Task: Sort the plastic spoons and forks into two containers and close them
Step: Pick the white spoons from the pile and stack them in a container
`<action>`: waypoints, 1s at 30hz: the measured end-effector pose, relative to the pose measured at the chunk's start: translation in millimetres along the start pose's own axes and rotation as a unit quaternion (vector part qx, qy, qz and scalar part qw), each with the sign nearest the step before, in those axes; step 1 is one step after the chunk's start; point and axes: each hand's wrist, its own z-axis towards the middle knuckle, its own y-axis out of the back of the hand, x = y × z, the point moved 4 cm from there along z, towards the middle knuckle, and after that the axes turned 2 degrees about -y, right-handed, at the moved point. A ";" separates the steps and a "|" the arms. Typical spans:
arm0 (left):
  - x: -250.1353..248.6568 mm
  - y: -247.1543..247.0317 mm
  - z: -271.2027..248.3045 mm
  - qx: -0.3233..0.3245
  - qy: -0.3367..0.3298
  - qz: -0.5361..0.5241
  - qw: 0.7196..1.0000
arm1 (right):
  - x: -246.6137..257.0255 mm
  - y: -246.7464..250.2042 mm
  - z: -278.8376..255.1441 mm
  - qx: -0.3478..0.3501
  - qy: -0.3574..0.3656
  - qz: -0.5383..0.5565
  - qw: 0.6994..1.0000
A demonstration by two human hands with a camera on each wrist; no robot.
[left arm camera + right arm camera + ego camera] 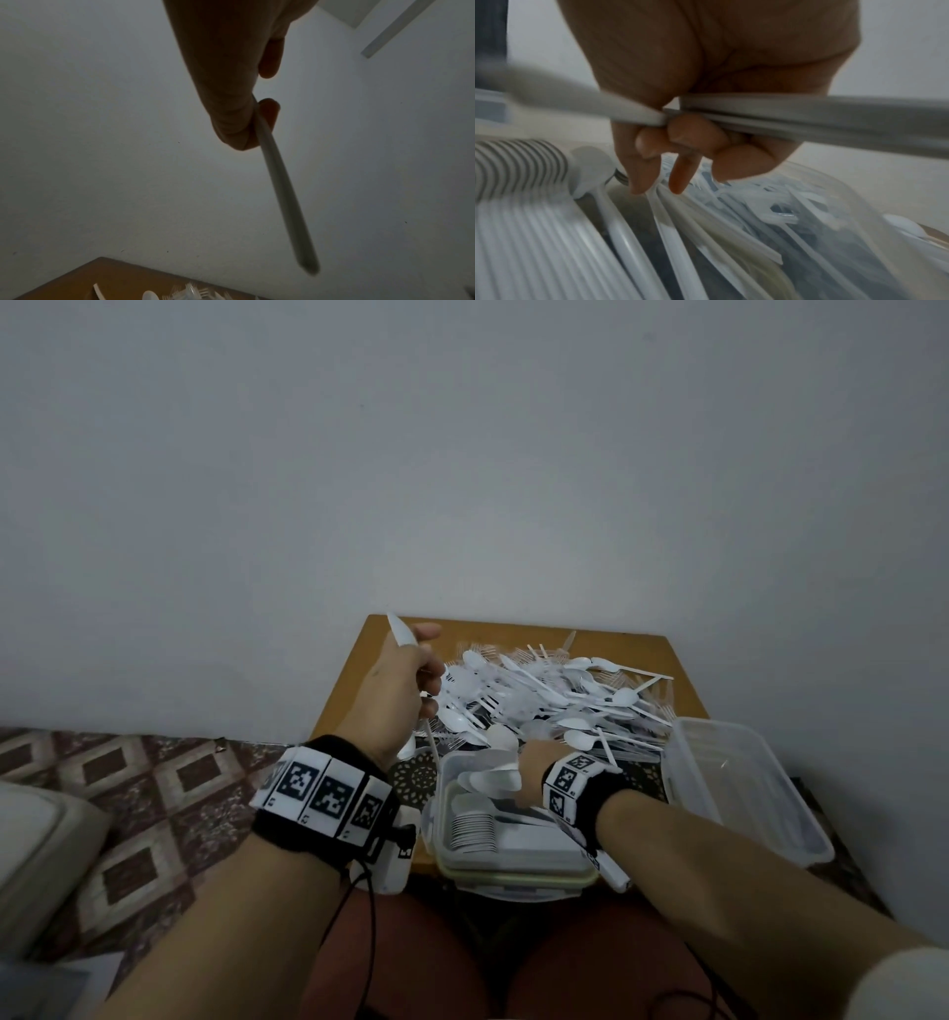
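A heap of white plastic spoons and forks [554, 695] covers the small wooden table [354, 680]. My left hand [411, 680] is raised at the heap's left edge and grips one white spoon [399, 629] upright, bowl up; its handle [282, 182] sticks out below my left hand [254, 121]. My right hand [529, 760] is over the near clear container [513, 873], gripping a small bundle of spoons [493, 780]. The bundle of spoons [821, 119] crosses my right hand [680, 160] sideways. Nested spoons [526, 223] fill the container's left side.
A second clear container [801, 834] stands open at the table's right front corner. A patterned mat [416, 778] lies under the near container. A patterned bedspread [154, 793] is on the left, a plain wall behind, my knees below the table edge.
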 end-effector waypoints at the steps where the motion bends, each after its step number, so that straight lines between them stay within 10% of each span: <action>1: 0.1 -0.1 -0.6 0.000 0.002 0.001 1.000 | 0.0 0.3 -1.4 0.005 0.002 -0.004 1.000; 13: -5.1 10.0 -7.2 -0.020 -0.011 0.024 0.999 | 1.6 -2.5 5.4 0.024 0.038 -0.036 0.998; 30: -5.8 -6.9 -1.0 0.029 -0.028 0.090 0.995 | -36.2 65.7 -16.8 0.019 0.034 0.204 0.978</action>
